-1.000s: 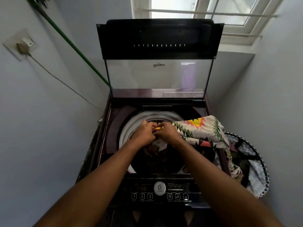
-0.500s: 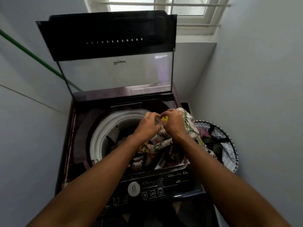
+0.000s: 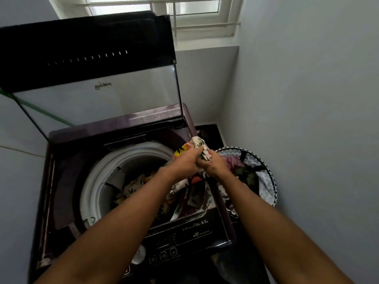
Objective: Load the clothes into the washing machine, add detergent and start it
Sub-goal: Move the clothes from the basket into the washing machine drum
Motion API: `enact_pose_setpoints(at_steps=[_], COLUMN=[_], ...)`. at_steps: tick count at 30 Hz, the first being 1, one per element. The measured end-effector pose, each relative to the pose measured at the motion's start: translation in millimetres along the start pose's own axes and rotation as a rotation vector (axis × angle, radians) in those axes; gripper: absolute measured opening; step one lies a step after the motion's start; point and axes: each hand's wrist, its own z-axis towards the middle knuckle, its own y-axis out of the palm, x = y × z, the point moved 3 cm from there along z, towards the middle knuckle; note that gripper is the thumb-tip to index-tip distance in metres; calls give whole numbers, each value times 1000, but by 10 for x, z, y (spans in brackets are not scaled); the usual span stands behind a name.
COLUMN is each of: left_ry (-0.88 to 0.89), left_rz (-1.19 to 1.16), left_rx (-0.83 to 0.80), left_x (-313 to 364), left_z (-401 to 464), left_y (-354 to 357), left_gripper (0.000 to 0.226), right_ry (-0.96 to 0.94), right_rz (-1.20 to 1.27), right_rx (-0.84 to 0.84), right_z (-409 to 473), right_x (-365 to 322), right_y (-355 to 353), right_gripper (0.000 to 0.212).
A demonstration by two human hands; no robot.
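A dark top-loading washing machine (image 3: 61,181) stands with its lid (image 3: 86,58) raised. Inside the white-rimmed drum (image 3: 96,181) lie some clothes. My left hand (image 3: 185,163) and my right hand (image 3: 214,166) are side by side over the drum's right edge, both gripping a white floral printed cloth (image 3: 196,144). The cloth bunches above my fingers and hangs down into the drum and over the machine's right side. The control panel (image 3: 180,236) faces me at the front.
A round laundry basket (image 3: 264,179) with a black-and-white rim holds more clothes, wedged between the machine and the right wall. A barred window (image 3: 194,15) is above. A green hose (image 3: 41,113) runs along the left wall behind the lid.
My view has swung to the right. Both hands have moved with the floral cloth from the middle of the drum to its right edge, near the basket.
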Motion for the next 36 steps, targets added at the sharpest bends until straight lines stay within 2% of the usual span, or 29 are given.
enact_pose_setpoints(at_steps=[2,6,9,13,16,19,23,28,36], left_ry=[-12,-50,-45,-73,-78,-74,-103,-157,-336], left_rz=[80,97,43,-85,-156,-243,-347,-407,-415], left_rx=[-68,-15,59,71,80,214,463,737,964], left_x=[-55,-88,-108,-117,-31,-28,-131,-362,-982], left_z=[-20,19,22,-39,-94,-192,-475,-901,-1548], left_y=[46,172,167,119,60,-26,-155,-397,-838], left_gripper=[93,103,102,101,93,69,36,26,16], right_ry=[5,34,18,-56,-152,-212,-351,-528,-678], right_rz=[-9,-53,-99,-408,-561,-543,-482,-381,-238], right_rx=[19,81,147,303,357,358,357,297,101], right_z=[27,57,-10,-161,-292,-365,-497,-678,-841], right_x=[-13,5,-58,-182,-357,-564,-963,-1462,-1922], right_y=[12,44,60,82,65,50,166,580,1395], right_gripper=[47,50,49,46,24,11,13,14,18])
